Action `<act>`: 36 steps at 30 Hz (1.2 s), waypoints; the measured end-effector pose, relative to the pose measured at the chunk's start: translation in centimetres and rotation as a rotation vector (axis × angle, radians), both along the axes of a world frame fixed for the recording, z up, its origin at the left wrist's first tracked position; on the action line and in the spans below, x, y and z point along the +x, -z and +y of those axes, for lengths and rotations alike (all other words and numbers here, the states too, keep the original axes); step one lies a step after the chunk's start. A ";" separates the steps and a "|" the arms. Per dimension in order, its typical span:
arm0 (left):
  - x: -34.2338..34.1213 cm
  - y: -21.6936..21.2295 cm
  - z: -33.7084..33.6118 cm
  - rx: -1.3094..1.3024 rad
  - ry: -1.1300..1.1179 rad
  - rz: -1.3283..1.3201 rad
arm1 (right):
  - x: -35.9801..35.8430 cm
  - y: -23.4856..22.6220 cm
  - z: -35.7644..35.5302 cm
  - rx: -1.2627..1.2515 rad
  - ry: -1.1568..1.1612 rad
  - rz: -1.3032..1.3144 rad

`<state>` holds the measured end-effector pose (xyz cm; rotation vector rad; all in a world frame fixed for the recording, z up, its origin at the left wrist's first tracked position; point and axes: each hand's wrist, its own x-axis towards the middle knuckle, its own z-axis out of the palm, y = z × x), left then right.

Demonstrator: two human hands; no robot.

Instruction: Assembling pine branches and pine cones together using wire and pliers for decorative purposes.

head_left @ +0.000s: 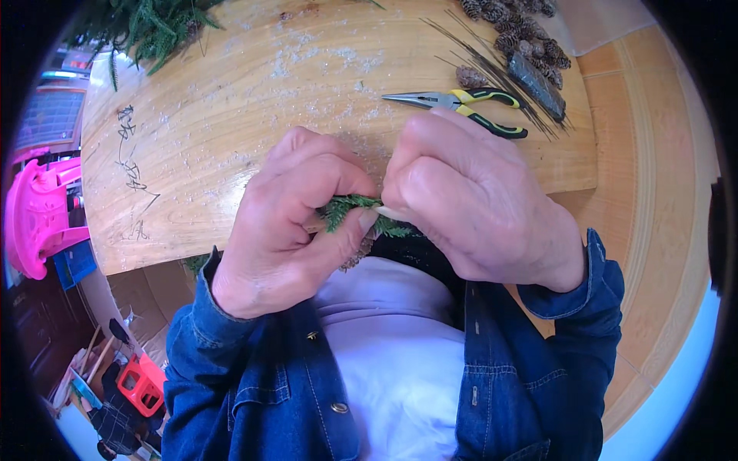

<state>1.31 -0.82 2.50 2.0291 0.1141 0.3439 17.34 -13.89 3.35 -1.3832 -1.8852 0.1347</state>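
Close to my body, at the table's near edge, my left hand (pixel 280 223) pinches a green artificial pine sprig (pixel 338 213) between thumb and curled fingers. Part of a brown pine cone (pixel 355 255) shows below that thumb, against the sprig. My right hand (pixel 477 196) is closed in a fist right beside it, its fingertips meeting the sprig near my left thumb. Something pale and thin shows at those fingertips, too small to name. Beyond the right hand lie long-nose pliers (pixel 453 100) with yellow and black handles, their jaws pointing left.
Thin dark wires (pixel 492 67) and a dark wrapped bundle (pixel 536 86) lie at the far right by several pine cones (pixel 530 38). Green branches (pixel 165 31) cover the far left corner. White flecks dot the wooden table (pixel 200 146). Left of it stands a pink plastic chair (pixel 34 215).
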 end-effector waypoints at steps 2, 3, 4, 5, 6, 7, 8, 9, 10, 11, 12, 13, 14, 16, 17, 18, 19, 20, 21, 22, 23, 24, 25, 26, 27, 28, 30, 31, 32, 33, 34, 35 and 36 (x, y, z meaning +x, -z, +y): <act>0.0 0.0 -0.4 0.013 -0.046 -0.059 | 0.0 -0.3 0.1 -0.008 0.023 -0.044; 0.0 0.0 -0.5 0.016 -0.056 -0.076 | 0.0 -0.5 0.1 -0.009 0.024 -0.046; 0.0 0.0 -0.6 0.019 -0.066 -0.094 | 0.1 -0.8 0.2 -0.013 0.011 -0.062; -0.1 0.0 -0.7 0.022 -0.076 -0.112 | 0.1 -1.2 0.2 -0.017 -0.002 -0.078; -0.1 0.0 -0.6 0.021 -0.075 -0.114 | 0.1 -1.4 0.2 -0.022 -0.015 -0.094; -0.2 0.1 -0.5 0.017 -0.059 -0.110 | 0.0 -1.5 0.2 -0.022 -0.015 -0.096; -0.3 0.1 -0.4 0.013 -0.042 -0.105 | 0.0 -1.7 0.1 -0.039 -0.025 -0.093; -0.3 0.1 -0.4 0.009 -0.024 -0.100 | 0.0 -1.8 0.0 -0.055 -0.035 -0.090; -0.4 0.1 -0.5 0.009 -0.023 -0.100 | -0.1 -1.9 0.0 -0.072 -0.045 -0.087; -0.4 0.1 -0.6 0.038 -0.036 -0.094 | -0.2 -1.8 -0.1 -0.073 -0.044 -0.087; -0.5 0.1 -0.7 0.067 -0.048 -0.088 | -0.3 -1.4 -0.2 -0.087 -0.011 -0.076; -0.6 0.1 -0.8 0.097 -0.060 -0.083 | -0.4 -1.1 -0.3 -0.101 0.022 -0.066; -0.6 0.1 -0.9 0.096 -0.058 -0.084 | -0.5 -0.9 -0.3 -0.115 0.055 -0.055; -0.7 0.1 -1.1 0.372 -0.098 -0.142 | -1.0 -1.0 -0.8 -0.289 0.105 0.150; -0.7 0.1 -1.2 0.510 -0.117 -0.171 | -1.2 -1.1 -1.0 -0.460 0.153 0.358; -0.7 0.2 -1.2 0.509 -0.117 -0.172 | -1.3 -1.1 -1.2 -0.631 0.199 0.567; -0.7 0.3 -1.1 0.483 -0.133 -0.188 | -1.3 -1.1 -1.2 -0.632 0.200 0.566; -0.7 0.3 -1.1 0.457 -0.149 -0.204 | -1.3 -1.3 -1.1 -0.659 0.178 0.688; -0.6 0.3 -1.1 0.432 -0.166 -0.220 | -1.2 -1.6 -1.1 -0.685 0.154 0.809; -0.6 0.4 -0.9 0.432 -0.166 -0.222 | -1.2 -1.8 -1.1 -0.709 0.130 0.930; -0.6 0.5 -0.7 0.350 -0.148 -0.228 | -1.1 -2.0 -1.1 -0.708 0.131 0.927; -0.5 0.6 -0.5 0.269 -0.129 -0.235 | -1.0 -2.2 -1.2 -0.686 0.132 0.908; -0.5 0.6 -0.3 0.188 -0.110 -0.240 | -0.9 -2.4 -1.3 -0.665 0.133 0.888; -0.6 0.6 -0.2 0.189 -0.111 -0.242 | -0.8 -2.5 -1.3 -0.643 0.133 0.869; -0.6 0.7 -0.1 0.117 -0.104 -0.217 | -0.8 -2.5 -1.3 -0.643 0.134 0.867; -0.7 0.7 -0.1 0.046 -0.097 -0.192 | -0.8 -2.5 -1.3 -0.586 0.127 0.757; -0.8 0.7 -0.1 -0.026 -0.091 -0.166 | -0.8 -2.3 -1.2 -0.472 0.111 0.539; -0.8 0.8 -0.2 -0.075 -0.089 -0.156 | -0.8 -2.3 -1.2 -0.472 0.110 0.539; -0.8 0.8 -0.2 -0.124 -0.086 -0.146 | -0.8 -2.2 -1.1 -0.447 0.110 0.505; -0.7 0.9 -0.2 -0.174 -0.083 -0.136 | -0.8 -2.2 -1.1 -0.421 0.112 0.470; -0.7 0.9 -0.3 -0.174 -0.084 -0.135 | -0.7 -2.2 -1.0 -0.396 0.113 0.436; -0.7 1.0 -0.3 -0.236 -0.090 -0.121 | -0.7 -2.1 -1.0 -0.397 0.112 0.437; -0.8 1.0 -0.4 -0.297 -0.097 -0.106 | -0.7 -2.1 -0.9 -0.358 0.105 0.371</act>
